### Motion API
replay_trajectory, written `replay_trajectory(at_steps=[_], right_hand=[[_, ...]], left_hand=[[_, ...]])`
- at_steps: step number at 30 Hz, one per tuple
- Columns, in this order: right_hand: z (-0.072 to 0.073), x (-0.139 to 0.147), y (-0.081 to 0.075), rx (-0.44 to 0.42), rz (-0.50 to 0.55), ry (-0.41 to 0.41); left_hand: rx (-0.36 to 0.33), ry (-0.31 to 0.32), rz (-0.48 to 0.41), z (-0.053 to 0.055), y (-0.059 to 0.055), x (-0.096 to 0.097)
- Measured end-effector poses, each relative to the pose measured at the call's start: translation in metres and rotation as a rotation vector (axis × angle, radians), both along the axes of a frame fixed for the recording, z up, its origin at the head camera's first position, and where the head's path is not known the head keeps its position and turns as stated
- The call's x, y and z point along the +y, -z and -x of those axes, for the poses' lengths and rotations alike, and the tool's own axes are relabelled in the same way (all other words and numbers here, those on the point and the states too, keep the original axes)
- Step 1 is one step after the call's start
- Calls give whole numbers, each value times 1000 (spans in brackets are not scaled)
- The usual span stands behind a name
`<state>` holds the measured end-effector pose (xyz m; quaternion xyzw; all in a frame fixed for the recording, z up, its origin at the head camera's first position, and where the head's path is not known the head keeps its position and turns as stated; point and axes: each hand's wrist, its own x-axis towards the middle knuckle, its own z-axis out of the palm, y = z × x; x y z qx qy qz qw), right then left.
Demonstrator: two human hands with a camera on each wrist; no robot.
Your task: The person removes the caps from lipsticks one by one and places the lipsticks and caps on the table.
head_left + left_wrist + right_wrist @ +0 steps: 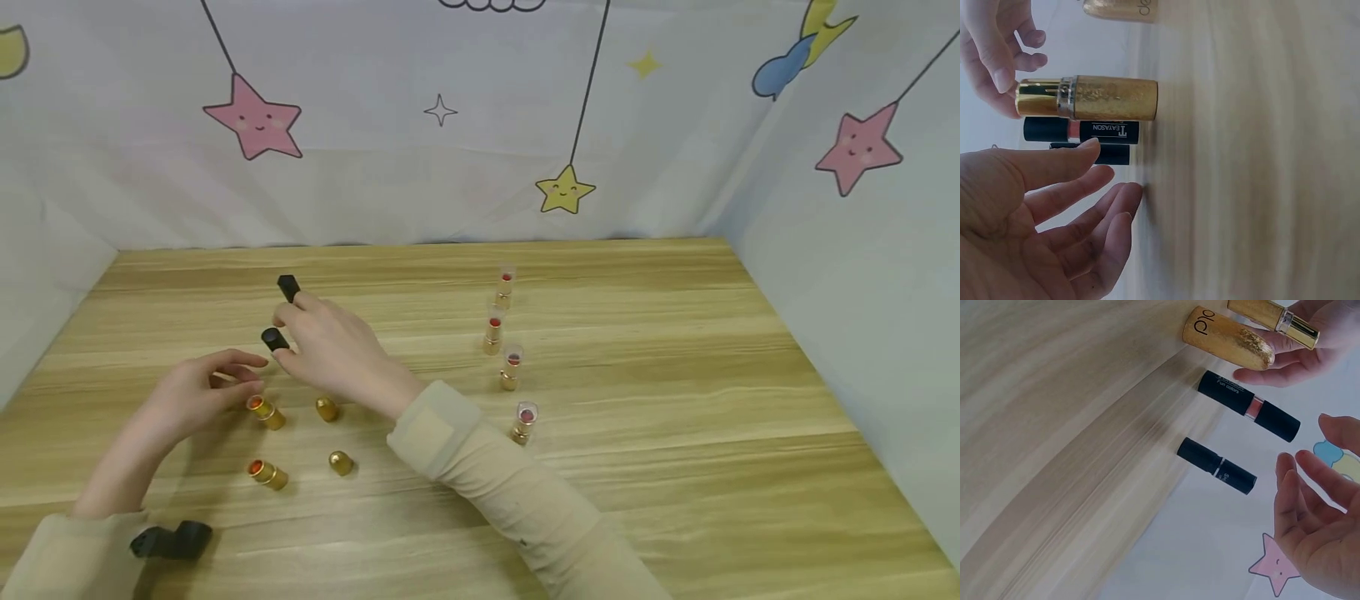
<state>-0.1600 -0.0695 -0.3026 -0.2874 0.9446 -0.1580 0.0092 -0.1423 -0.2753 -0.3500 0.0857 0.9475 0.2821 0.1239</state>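
Note:
Two black lipstick tubes stand toward the back left of the table: one with a pink band [1255, 407] and a smaller one [1216, 465]. Beside them is my right hand [326, 346], its fingers loosely bent with a gap to both tubes in the right wrist view. My left hand [191, 396] hovers near an uncapped gold lipstick [267, 413]; its relaxed fingers hold nothing. A second uncapped gold lipstick [268, 475] stands nearer the front. To the right of these are two gold caps, one behind [326, 408] and one in front [341, 463].
Several gold lipsticks with clear caps form a loose line right of centre, including a rear one [504, 288] and a front one [524, 423]. White cloth walls [360, 192] with printed stars border the wooden table [675, 358] at the back and sides.

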Motion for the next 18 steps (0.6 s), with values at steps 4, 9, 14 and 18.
replay_trajectory(at_steps=[4,9,14,18], right_hand=[[2,-4,3,7,-20,0],[5,-6,7,8,-28,2],[7,-10,6,-23,-34,-9],[8,-15,3,-24,-45,-17]], left_hand=[[-14,5,-12,5,2,0],[-36,9,-2,12,3,2],[-61,19,-6,16,2,1],[-47,39,-17,19,2,1]])
